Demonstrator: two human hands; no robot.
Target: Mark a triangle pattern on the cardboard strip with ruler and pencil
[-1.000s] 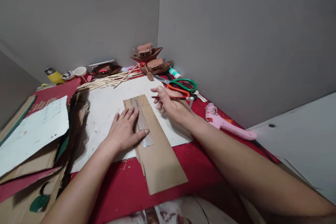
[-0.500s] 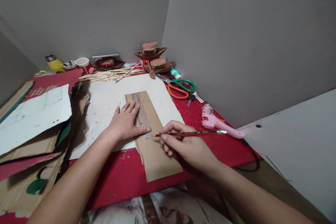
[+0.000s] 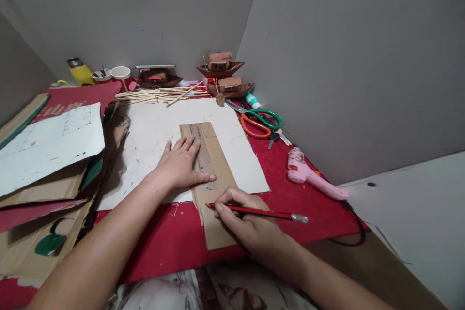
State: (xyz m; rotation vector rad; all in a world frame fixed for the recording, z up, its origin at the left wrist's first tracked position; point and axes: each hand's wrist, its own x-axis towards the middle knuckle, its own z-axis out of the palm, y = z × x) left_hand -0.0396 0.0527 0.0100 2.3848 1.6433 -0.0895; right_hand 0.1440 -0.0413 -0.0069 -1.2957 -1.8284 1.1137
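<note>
A clear ruler [image 3: 205,161] lies lengthwise on a brown cardboard strip [image 3: 222,232], which has pencil lines near its far end. My left hand [image 3: 181,163] rests on the ruler with its fingers spread, the thumb near the ruler's close end. My right hand [image 3: 250,218] is closed around a red and black pencil [image 3: 269,212]. The pencil's tip is over the strip, a little nearer to me than the ruler's end. Part of the strip's right edge is hidden under my right hand.
Scissors [image 3: 257,121], keys [image 3: 279,138] and a pink glue gun [image 3: 312,179] lie right. Thin sticks [image 3: 160,95], model boats [image 3: 229,87], cups [image 3: 121,76] and a yellow bottle [image 3: 81,73] stand behind. Cardboard pieces [image 3: 43,179] are stacked left, beside a white sheet [image 3: 145,131].
My right hand has moved the pencil toward me, away from the ruler's end. My left hand stays on the ruler. The whole view has shifted slightly.
</note>
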